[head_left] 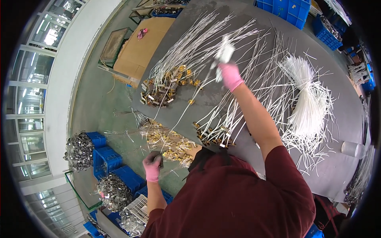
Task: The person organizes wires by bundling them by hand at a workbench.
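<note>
My left hand (152,166), in a pink glove with dark grey fingers, is closed beside the near-left table edge. A thin white wire (179,120) runs from its fingertips up across the tabletop. Over the middle of the table is my right hand (231,75), its pink glove cuff plain but its fingers lost in a white motion blur. Below and around it lie long white wires (198,39) with brass-coloured and dark metal end pieces (164,89) heaped at the left. Another cluster of end pieces (214,135) sits near my body.
A thick bundle of white wires (305,103) lies on the right of the grey table (341,119), near a white cylinder (352,149). Blue crates (106,159) and heaps of metal parts stand on the floor at left. Another blue crate (283,12) is at the far edge.
</note>
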A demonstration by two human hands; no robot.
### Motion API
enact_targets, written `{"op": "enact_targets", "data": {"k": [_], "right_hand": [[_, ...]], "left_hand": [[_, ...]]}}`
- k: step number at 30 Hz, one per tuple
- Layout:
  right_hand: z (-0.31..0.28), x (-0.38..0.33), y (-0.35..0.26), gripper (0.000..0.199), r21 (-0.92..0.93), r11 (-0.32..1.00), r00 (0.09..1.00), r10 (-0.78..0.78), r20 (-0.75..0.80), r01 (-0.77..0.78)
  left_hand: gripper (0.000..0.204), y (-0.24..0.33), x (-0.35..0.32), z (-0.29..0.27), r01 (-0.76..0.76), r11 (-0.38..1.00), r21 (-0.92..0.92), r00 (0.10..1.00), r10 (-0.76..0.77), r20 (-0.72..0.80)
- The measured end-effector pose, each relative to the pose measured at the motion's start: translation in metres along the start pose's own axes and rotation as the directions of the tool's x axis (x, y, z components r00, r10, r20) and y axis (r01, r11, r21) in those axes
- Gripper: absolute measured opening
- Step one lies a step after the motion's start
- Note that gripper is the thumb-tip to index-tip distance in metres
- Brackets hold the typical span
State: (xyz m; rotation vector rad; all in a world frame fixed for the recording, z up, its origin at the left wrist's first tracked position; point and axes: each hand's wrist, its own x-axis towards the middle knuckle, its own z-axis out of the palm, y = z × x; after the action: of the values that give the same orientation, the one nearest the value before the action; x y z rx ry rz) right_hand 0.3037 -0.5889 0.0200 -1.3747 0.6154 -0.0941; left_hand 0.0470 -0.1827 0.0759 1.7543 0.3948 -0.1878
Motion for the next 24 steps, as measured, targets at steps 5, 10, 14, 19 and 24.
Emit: {"op": "enact_targets", "data": {"k": [5,10,14,19,24], "right_hand": [[-0.009,-0.019,-0.032,0.042,0.045,0.999,0.997,-0.018,0.079,0.015],[0.028,-0.117,-0.021,0.029,-0.062,0.981,0.919,0.192,0.345,-0.181],[0.042,-0.129,0.021,0.028,-0.006,0.972,0.873,0.212,0.440,-0.234],[0.045,-0.132,0.048,0.031,-0.210,0.978,0.889,0.086,0.450,0.012],[0.032,-0.092,0.053,0.035,-0.358,0.933,0.914,0.136,0.383,0.011]], "left_hand": [[0.012,0.027,0.033,0.048,0.084,0.993,-0.086,0.992,-0.075,0.099],[0.018,0.047,0.077,0.095,0.054,0.998,-0.046,0.970,-0.041,0.242],[0.021,0.034,0.111,0.132,-0.086,0.996,0.019,0.987,0.083,0.134],[0.039,0.047,0.131,0.183,-0.227,0.960,-0.163,0.973,0.231,0.005],[0.056,0.051,0.147,0.199,-0.345,0.930,-0.127,0.935,0.352,0.039]]}}
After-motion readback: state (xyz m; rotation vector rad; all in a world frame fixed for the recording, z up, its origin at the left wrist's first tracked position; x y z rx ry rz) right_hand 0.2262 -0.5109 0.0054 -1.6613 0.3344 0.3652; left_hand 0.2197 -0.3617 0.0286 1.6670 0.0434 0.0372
